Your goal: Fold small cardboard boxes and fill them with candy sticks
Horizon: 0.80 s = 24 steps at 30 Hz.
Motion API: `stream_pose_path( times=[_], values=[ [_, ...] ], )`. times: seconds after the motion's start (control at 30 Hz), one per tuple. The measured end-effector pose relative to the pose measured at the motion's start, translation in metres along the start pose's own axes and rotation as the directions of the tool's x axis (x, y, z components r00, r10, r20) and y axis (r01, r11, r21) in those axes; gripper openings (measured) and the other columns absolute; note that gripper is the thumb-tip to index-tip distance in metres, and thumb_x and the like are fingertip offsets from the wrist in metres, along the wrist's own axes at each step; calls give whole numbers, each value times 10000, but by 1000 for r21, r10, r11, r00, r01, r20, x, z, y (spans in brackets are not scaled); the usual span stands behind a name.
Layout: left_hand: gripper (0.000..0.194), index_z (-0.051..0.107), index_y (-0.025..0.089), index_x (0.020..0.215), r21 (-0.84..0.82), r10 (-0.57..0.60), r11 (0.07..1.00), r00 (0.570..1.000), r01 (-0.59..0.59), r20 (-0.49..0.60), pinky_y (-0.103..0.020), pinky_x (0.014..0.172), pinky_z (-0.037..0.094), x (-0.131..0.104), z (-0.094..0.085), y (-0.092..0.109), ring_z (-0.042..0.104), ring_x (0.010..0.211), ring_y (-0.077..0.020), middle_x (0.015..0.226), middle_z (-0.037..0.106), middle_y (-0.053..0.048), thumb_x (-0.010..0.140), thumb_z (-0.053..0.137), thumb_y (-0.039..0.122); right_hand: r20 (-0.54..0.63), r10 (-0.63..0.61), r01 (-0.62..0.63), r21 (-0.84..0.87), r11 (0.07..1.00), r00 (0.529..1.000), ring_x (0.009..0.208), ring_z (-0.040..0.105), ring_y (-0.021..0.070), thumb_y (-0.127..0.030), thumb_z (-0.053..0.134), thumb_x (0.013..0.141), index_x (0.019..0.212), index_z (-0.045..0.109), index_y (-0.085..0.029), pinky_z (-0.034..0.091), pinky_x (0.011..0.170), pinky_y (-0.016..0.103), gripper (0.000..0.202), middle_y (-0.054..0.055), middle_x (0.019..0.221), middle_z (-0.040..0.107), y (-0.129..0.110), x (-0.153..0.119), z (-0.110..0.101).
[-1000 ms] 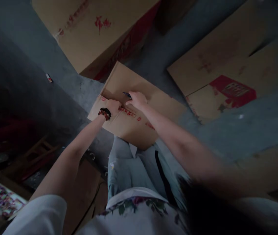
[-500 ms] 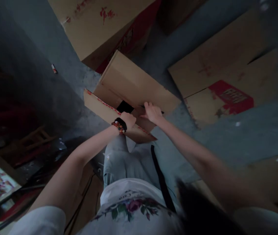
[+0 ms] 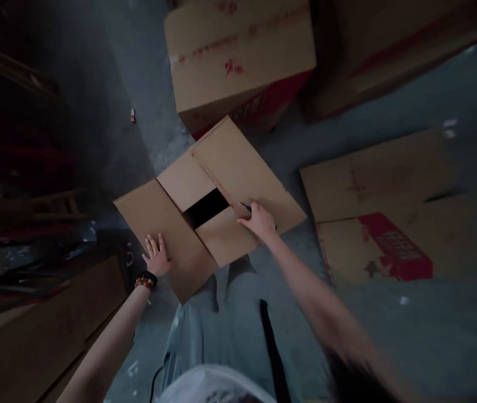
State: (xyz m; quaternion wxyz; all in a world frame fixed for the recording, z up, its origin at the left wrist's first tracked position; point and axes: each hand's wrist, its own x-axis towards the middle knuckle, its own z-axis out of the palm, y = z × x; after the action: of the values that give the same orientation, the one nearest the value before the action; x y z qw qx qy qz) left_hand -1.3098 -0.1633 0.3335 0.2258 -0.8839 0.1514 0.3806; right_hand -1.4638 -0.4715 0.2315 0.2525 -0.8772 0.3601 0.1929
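Note:
An open cardboard box sits in front of my legs with its flaps folded outward. Between the inner flaps a dark rectangular gap shows; the contents cannot be seen. My left hand, with beads and a black band at the wrist, lies flat with fingers spread on the left flap. On the right flap rests my right hand, its fingers closed around a slim dark pen-like object. Only the ends of that object stick out, so its exact kind stays unclear.
A closed carton with red print stands just beyond the box. Another large carton is at the far right. Flattened cardboard lies on the floor to the right. More cardboard stands at the lower left, near a dark rack.
My left hand has moved left and opened, from a bent grip on the near flap to a flat palm. The left flap has swung down outward. My right hand still holds the dark object.

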Motion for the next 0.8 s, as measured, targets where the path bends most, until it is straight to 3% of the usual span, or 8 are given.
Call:
stream_pose_path(
  times=[0.1, 0.17, 0.27, 0.37, 0.47, 0.53, 0.67, 0.8],
  values=[
    [1116, 24, 69, 1552, -130, -202, 976, 957, 177, -208, -762, 1051, 130, 44, -17, 40, -128, 1459, -423, 1580, -118, -261, 724, 647, 486, 6, 47, -47, 41, 998, 999, 970, 629, 314, -524, 699, 769, 1060, 482, -165, 453, 743, 350, 511, 158, 1054, 638, -3, -1, -1],
    [1173, 26, 35, 1544, -212, -207, 967, 927, 144, -313, -757, 1065, 61, 73, -37, 79, -136, 1451, -442, 1574, -103, -287, 693, 686, 500, -6, 128, -127, 99, 987, 992, 948, 635, 308, -533, 661, 798, 1059, 477, -174, 456, 722, 348, 481, 151, 1035, 643, -14, 3, -5],
    [1185, 22, 44, 1548, -248, -41, 966, 908, -70, -417, -717, 1107, 29, 114, -62, 139, -117, 1453, -452, 1587, -108, -259, 672, 736, 403, -81, 130, -122, 97, 988, 988, 952, 626, 306, -514, 628, 826, 1062, 472, -189, 468, 726, 358, 431, 143, 1030, 637, -41, 24, -13],
    [1123, 50, 87, 1558, -174, 194, 930, 834, -324, -516, -654, 1152, -26, 152, -70, 176, -112, 1470, -405, 1612, -72, -198, 656, 708, 201, -162, 7, -20, -77, 997, 987, 1017, 588, 337, -440, 674, 795, 1085, 478, -185, 482, 768, 389, 433, 168, 1111, 597, -71, 61, -18],
    [1004, 86, 114, 1561, -127, 317, 879, 761, -460, -565, -619, 1162, -88, 178, -60, 187, -102, 1484, -351, 1619, -24, -182, 714, 625, 141, -143, -28, -7, -239, 971, 989, 1020, 579, 362, -313, 691, 765, 1103, 488, -170, 494, 739, 405, 419, 200, 1161, 558, -90, 93, -19],
    [826, 139, 155, 1561, -133, 344, 854, 738, -503, -580, -612, 1160, -107, 189, -50, 187, -75, 1490, -325, 1622, 17, -164, 823, 509, 144, -96, -26, 0, -260, 966, 995, 1004, 594, 348, -258, 648, 776, 1105, 492, -172, 495, 719, 392, 375, 203, 1157, 561, -94, 103, -18],
    [647, 222, 231, 1548, -198, 354, 814, 736, -547, -577, -658, 1146, -76, 203, -36, 189, -13, 1494, -321, 1620, 80, -139, 919, 342, 136, 61, -34, 48, -239, 970, 998, 961, 634, 301, -231, 580, 795, 1091, 501, -178, 484, 744, 367, 312, 162, 1071, 622, -93, 102, -26],
    [613, 265, 233, 1532, -261, 390, 765, 745, -589, -541, -741, 1103, 1, 221, -28, 199, 86, 1488, -345, 1603, 164, -169, 937, 270, 87, 93, 20, 3, -242, 970, 995, 912, 654, 286, -239, 599, 754, 1053, 512, -180, 471, 727, 349, 317, 116, 1011, 659, -90, 95, -41]
  ],
)
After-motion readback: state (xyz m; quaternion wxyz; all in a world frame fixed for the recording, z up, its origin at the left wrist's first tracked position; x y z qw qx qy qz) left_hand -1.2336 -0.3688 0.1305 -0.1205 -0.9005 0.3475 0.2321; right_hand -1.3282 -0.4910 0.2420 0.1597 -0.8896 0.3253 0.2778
